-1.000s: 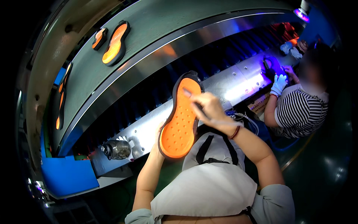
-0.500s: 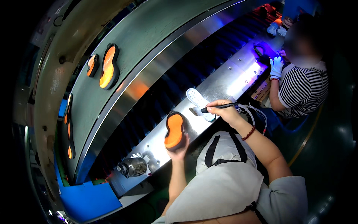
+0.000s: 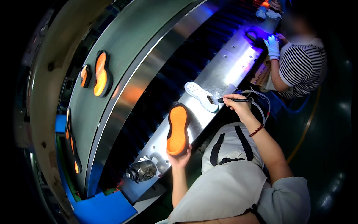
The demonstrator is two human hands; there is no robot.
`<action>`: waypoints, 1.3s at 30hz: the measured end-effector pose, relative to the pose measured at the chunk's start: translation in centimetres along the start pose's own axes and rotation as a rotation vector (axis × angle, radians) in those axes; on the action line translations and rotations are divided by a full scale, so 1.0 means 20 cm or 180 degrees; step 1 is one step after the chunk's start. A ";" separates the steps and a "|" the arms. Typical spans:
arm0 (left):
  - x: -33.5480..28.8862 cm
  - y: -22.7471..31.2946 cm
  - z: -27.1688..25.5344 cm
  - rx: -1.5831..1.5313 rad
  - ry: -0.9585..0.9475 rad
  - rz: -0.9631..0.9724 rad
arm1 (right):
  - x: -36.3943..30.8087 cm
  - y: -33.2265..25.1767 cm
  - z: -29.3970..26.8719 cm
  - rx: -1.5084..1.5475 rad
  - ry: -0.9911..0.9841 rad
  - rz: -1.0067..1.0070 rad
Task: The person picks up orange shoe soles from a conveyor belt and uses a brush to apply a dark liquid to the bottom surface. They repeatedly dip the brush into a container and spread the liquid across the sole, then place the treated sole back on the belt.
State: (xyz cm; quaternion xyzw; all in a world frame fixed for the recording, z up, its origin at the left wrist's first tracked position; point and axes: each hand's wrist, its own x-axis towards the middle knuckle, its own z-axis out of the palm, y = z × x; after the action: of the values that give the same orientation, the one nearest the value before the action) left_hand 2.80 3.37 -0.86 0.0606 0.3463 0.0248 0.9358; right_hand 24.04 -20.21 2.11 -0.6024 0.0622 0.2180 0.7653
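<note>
My left hand (image 3: 179, 159) grips a shoe sole (image 3: 177, 128) by its near end. The sole has an orange inner face turned up and a black rim, and it is raised above the metal ledge. My right hand (image 3: 238, 106) is closed around the black handle of a brush (image 3: 233, 100), with its flat tip at the white sole (image 3: 201, 95). That white sole lies on the ledge to the right of the orange one, its far end dotted with small round marks. The brush tip is small, and whether it touches the white sole I cannot tell.
A steel ledge (image 3: 231, 56) runs alongside a dark roller bed and a green conveyor belt (image 3: 128, 41) carrying several orange-and-black soles (image 3: 101, 74). A metal pot (image 3: 143, 171) stands at the ledge's near end. At the right, a co-worker in a striped shirt (image 3: 304, 69) wears a glove.
My left hand has turned the orange sole so its inner face shows more fully. The brush has moved right, from across the white sole to its right side. The whole view has shifted slightly.
</note>
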 end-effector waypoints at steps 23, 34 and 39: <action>1.26 0.41 2.45 0.0165 -0.2490 0.1227 | 0.50 -0.11 -0.31 0.0516 -0.0183 0.0424; 2.05 0.08 2.82 0.6525 -0.0867 0.3552 | 0.57 -0.22 -0.50 0.0551 -0.0435 0.0653; 2.22 -0.17 2.99 0.8060 -0.0763 0.3970 | 0.60 -0.12 -0.54 0.0766 -0.0364 0.0715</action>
State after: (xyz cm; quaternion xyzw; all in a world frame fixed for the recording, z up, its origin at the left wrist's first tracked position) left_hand 75.42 -1.81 15.07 0.9886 -0.0295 0.1000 0.1085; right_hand 37.63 -27.70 -2.88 -0.4823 0.1111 0.3271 0.8050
